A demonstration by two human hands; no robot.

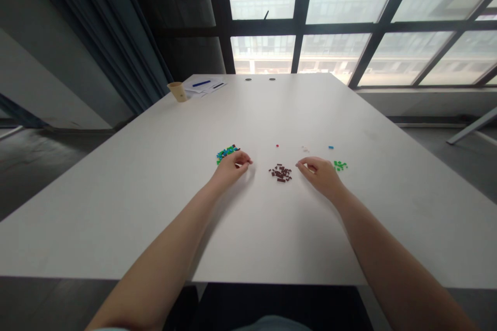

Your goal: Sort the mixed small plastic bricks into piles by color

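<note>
My left hand (232, 164) hovers just right of a mixed pile of tiny blue, green and brown building bricks (225, 153), partly covering it. Its thumb and fingertips are pinched together; anything between them is too small to make out. Across from it, my right hand (320, 173) is also closed in a pinch, with its contents unclear. Between the two hands lies a loose heap of dark brown bricks (280, 172), apart from both. Small green bricks (339, 165) are spread just right of my right hand, which hides some of them.
Beyond the hands lie a red brick (277, 146), a few pale pieces (305, 149) and a blue brick (331, 147). At the white table's (256, 227) far left stand a tan cup (177, 92) and papers (198, 87) with a blue pen (201, 83).
</note>
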